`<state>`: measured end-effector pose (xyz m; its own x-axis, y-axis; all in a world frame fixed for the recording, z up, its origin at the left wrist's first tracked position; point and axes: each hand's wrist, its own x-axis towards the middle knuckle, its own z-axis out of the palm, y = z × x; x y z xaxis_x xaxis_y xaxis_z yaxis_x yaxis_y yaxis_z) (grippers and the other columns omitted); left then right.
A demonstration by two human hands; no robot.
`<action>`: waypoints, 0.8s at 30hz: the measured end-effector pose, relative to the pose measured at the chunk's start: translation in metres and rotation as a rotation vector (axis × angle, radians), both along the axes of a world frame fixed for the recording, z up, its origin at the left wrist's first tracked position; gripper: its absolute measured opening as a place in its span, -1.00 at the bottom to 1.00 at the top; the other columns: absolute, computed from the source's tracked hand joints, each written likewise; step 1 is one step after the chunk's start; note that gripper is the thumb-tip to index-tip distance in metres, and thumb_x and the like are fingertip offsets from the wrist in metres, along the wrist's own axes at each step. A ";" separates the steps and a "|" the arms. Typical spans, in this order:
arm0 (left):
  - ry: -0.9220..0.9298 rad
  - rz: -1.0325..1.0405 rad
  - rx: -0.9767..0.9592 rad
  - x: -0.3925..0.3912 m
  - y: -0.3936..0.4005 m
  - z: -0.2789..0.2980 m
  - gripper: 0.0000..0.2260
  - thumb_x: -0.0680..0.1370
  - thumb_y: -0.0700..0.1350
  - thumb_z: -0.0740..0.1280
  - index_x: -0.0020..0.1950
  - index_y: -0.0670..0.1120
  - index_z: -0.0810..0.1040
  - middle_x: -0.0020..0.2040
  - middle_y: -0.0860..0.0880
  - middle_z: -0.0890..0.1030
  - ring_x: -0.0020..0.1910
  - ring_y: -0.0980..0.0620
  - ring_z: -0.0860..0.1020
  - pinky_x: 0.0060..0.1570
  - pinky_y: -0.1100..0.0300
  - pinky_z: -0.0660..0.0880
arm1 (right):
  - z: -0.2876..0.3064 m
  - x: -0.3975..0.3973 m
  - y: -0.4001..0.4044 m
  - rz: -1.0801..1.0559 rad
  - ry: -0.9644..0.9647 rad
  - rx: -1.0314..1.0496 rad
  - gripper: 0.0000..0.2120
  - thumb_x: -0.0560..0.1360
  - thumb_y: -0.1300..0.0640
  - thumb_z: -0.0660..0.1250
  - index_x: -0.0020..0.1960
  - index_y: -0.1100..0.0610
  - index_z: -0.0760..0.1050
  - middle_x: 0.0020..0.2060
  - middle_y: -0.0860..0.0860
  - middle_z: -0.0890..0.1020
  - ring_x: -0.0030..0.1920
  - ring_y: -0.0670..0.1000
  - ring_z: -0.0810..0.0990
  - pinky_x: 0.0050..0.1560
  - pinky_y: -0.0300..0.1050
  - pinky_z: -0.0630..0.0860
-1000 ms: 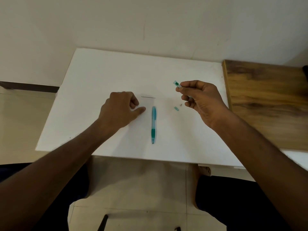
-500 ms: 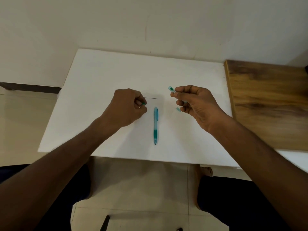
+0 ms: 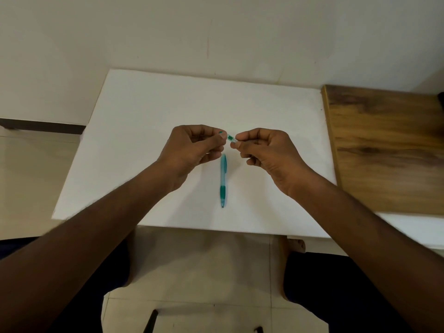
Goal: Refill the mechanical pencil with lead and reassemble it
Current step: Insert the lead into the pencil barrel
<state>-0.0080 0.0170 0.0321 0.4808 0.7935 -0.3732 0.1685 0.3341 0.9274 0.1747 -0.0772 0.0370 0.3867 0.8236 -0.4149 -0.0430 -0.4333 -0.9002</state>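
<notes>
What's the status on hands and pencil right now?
Left hand pinches a small teal piece; right hand pinches the clear lead case. Pencil lies untouched on the white table. Nothing in the way.

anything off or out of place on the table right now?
Nothing stands out. The pencil lies straight on the white table, tip toward the person. Both hands hover above it: the right hand pinches a small teal-and-clear piece, and the left hand pinches a teal bit beside it.
</notes>
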 end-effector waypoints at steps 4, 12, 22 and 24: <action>0.004 -0.018 -0.022 -0.001 0.002 0.000 -0.83 0.57 -0.14 0.54 0.12 -0.18 0.77 -0.09 -0.07 0.78 -0.10 0.06 0.75 -0.06 0.28 0.67 | 0.000 0.001 -0.001 0.051 -0.099 0.016 -0.84 0.48 0.10 0.61 0.04 0.06 0.74 -0.09 -0.01 0.82 -0.11 -0.06 0.76 -0.06 -0.19 0.65; 0.009 -0.097 -0.057 -0.005 0.008 0.005 -0.89 0.56 -0.17 0.54 0.06 -0.16 0.79 -0.09 -0.04 0.80 -0.14 0.09 0.75 -0.11 0.31 0.65 | 0.002 0.006 -0.002 0.086 -0.076 0.067 -0.85 0.47 0.16 0.62 0.03 0.08 0.75 -0.07 0.06 0.82 0.01 0.17 0.77 0.04 -0.09 0.69; 0.189 -0.094 0.495 -0.001 -0.005 -0.006 -0.84 0.59 -0.04 0.54 0.12 -0.06 0.81 -0.13 0.05 0.80 -0.19 0.13 0.78 -0.20 0.30 0.69 | 0.003 0.006 0.000 0.112 -0.147 0.029 -0.78 0.45 0.10 0.63 0.08 0.06 0.74 -0.10 -0.01 0.82 -0.07 0.01 0.80 0.02 -0.13 0.71; 0.244 -0.097 0.515 0.000 -0.003 -0.007 -0.81 0.59 0.02 0.53 0.14 -0.03 0.80 -0.11 0.11 0.79 -0.18 0.18 0.76 -0.21 0.31 0.69 | 0.007 0.016 0.004 0.124 -0.205 0.020 -0.80 0.44 0.07 0.64 0.04 0.00 0.75 -0.10 -0.08 0.82 -0.02 -0.08 0.79 0.07 -0.14 0.70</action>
<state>-0.0080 0.0141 0.0248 0.5094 0.8585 -0.0593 0.4049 -0.1783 0.8968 0.1911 -0.0736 0.0440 0.3568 0.8774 -0.3208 0.1938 -0.4055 -0.8933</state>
